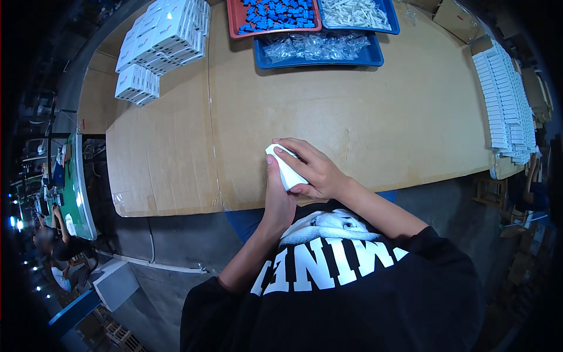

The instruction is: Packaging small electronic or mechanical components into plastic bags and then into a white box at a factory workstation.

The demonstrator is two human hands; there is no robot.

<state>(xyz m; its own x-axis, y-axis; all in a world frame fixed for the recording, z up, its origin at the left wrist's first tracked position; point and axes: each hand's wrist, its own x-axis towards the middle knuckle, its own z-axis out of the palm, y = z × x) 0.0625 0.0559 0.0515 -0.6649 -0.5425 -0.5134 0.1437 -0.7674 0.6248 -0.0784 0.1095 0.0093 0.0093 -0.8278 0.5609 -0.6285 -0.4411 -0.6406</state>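
Observation:
A small white box (286, 170) is held between my two hands, just above the near edge of the cardboard-covered table (352, 126). My left hand (278, 190) grips it from the left and below, with its thumb along the side. From the right, my right hand (314, 168) closes over it, fingers reaching across its top. Much of the box is hidden by the fingers, so I cannot tell whether its flaps are closed.
Stacks of white boxes (161, 38) stand at the far left; flatter white boxes (498, 97) are piled at the right edge. At the back are a red tray (234, 20) of blue parts, a blue tray (394, 17) of white pieces and another blue tray (319, 63) of clear plastic bags.

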